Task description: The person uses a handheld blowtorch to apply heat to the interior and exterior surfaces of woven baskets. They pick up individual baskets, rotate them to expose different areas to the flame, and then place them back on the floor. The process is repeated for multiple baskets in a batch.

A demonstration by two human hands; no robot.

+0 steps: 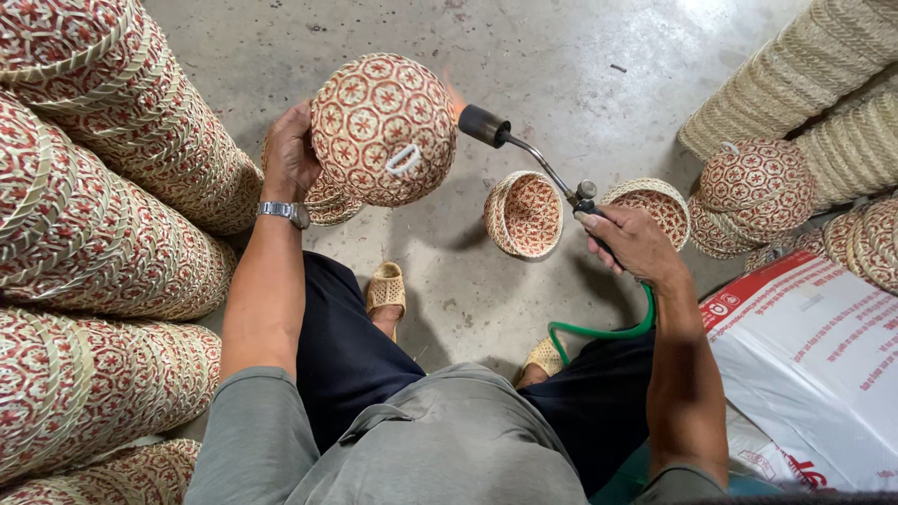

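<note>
- A green hose loops over the person's lap, just above a woven sandal; a second sandal sits on the concrete floor.
- The right hand is closed around the grip of a gas torch, whose dark nozzle points up-left with a faint flame at its tip.
- The left hand, with a metal wristwatch below it, grips a red-and-cream patterned woven basket by its rim, bottom turned toward the camera, held above the floor just beside the nozzle.
- Two open small baskets lie on the floor near the torch.
- Stacks of patterned baskets lie at the left.
- Stacks of plain straw baskets lie far right, above a white printed sack.
</note>
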